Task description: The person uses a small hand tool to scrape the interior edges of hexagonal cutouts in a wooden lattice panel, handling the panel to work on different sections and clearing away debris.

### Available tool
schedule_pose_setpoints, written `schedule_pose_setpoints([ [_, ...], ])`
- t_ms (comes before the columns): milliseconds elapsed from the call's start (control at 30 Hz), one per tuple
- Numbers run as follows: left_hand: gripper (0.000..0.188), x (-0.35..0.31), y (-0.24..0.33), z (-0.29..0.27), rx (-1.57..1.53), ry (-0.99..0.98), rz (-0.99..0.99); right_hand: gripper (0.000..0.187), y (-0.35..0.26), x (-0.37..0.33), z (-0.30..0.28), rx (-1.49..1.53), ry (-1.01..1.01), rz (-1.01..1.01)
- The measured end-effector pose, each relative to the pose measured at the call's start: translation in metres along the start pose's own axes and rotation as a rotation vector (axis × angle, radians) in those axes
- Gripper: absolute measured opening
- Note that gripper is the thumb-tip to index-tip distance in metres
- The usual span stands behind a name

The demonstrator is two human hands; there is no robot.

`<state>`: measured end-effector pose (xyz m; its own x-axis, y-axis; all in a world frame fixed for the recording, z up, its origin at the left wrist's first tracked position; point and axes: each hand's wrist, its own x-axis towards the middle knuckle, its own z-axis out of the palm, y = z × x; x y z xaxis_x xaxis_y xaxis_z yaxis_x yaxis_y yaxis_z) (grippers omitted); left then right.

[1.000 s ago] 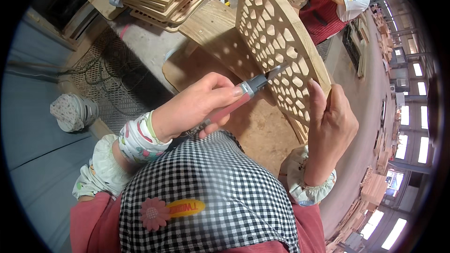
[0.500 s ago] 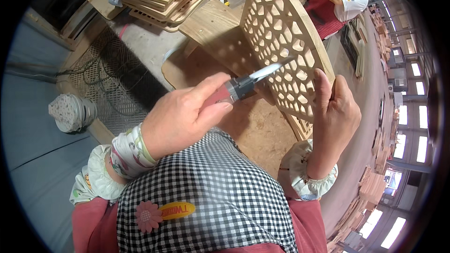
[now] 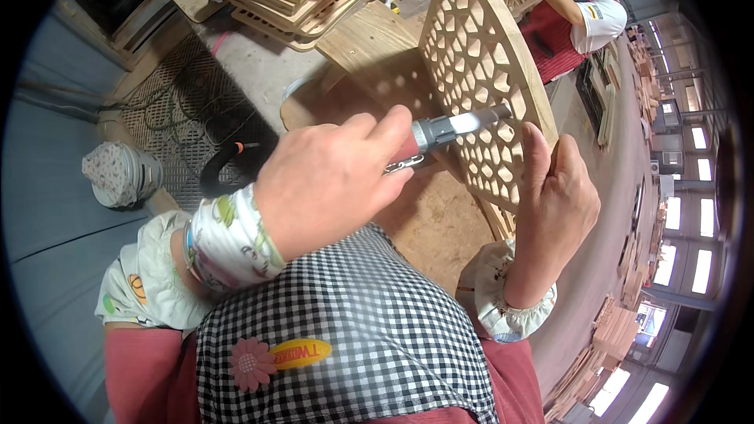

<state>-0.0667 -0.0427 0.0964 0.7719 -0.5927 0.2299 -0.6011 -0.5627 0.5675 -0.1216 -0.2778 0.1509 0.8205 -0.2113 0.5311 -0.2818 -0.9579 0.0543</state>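
Left hand (image 3: 330, 188) has swung higher, its grip clamped on the file (image 3: 459, 126) poking through the lattice panel (image 3: 479, 71); right hand (image 3: 554, 196) grips the panel's edge (most openings seemingly still undone).

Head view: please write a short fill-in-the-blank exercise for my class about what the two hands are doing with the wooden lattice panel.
1. The left hand grips a hand tool whose handle is ____ in colour.
2. The right hand steadies the wooden lattice panel by its ____ edge.
3. The tip of the tool meets the panel's ____ openings.
4. The apron over the person's lap has a black-and-white ____ pattern.

Missing words: red; outer; cut-out; checked
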Motion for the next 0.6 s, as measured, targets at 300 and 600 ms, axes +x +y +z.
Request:
schedule_pose_setpoints([
  [300,0.049,0.023,0.006,0.014,0.112,0.004,0.063,0.050,0.000,0.002,-0.001,0.067,-0.026,0.045],
  [600,0.053,0.029,0.005,0.017,0.250,0.080,0.098,0.050,0.007,0.003,0.003,0.077,-0.004,0.046],
])
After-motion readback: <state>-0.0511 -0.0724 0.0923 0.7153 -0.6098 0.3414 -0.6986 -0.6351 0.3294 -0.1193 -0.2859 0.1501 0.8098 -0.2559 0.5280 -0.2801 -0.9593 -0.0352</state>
